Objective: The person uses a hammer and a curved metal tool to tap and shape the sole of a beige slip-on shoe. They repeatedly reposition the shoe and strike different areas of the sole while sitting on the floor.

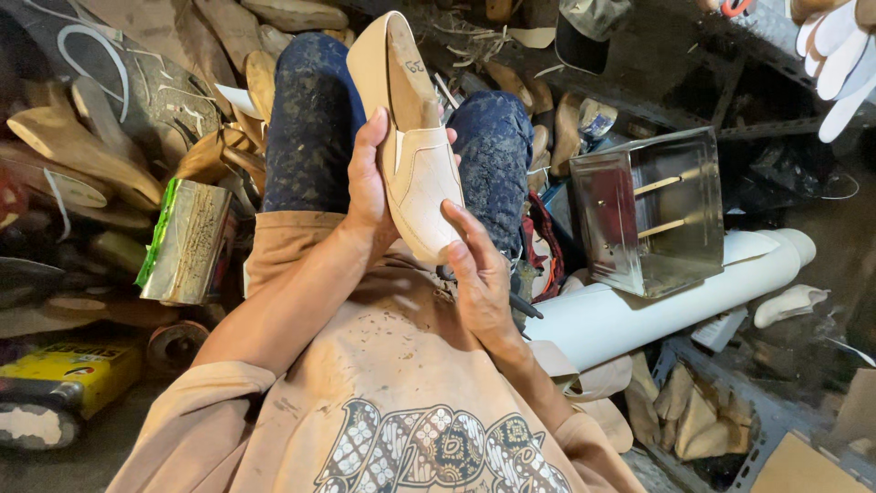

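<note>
A person's left hand [368, 187] grips a cream shoe [408, 137] from the side. The right hand [478, 269] presses fingertips against its toe. A metal tin [650, 212] sits nearby.

Cluttered floor [109, 438], white roll [639, 306], tin [187, 242]

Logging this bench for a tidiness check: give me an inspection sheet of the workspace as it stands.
Surface: no bare bench seen; the person works over their lap, knees in dark patterned trousers.
Job's things: cream slip-on shoe on a last, toe toward the camera.
Clutter: wooden lasts, metal tin, open metal box, white tube, yellow packet.
Hands: left hand grips the shoe's side; right hand touches its toe.
Cables: nothing seen.
Surroundings: metal rack, white cut-outs.
</note>
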